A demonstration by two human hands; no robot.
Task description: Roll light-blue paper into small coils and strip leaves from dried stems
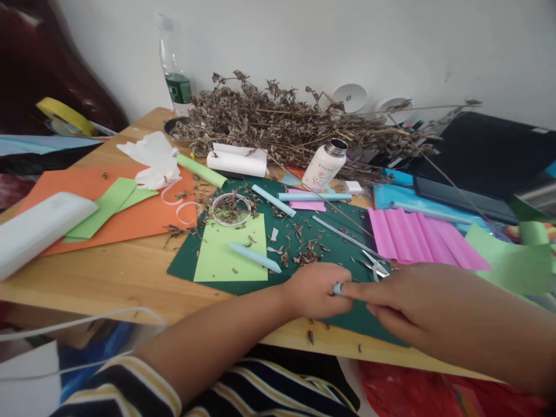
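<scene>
The bare left forearm (230, 324) slants up from the lower left, ending in the bare left hand (319, 291), back uppermost, fingers curled into a fist. The bare right hand (419, 301) enters from the right, back uppermost, its straightened index finger (365, 291) directed at the fist's near side; its remaining fingers are largely hidden.

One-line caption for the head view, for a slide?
Left hand grips a blue roll, right hand with one finger at its end, over a green mat.
</scene>
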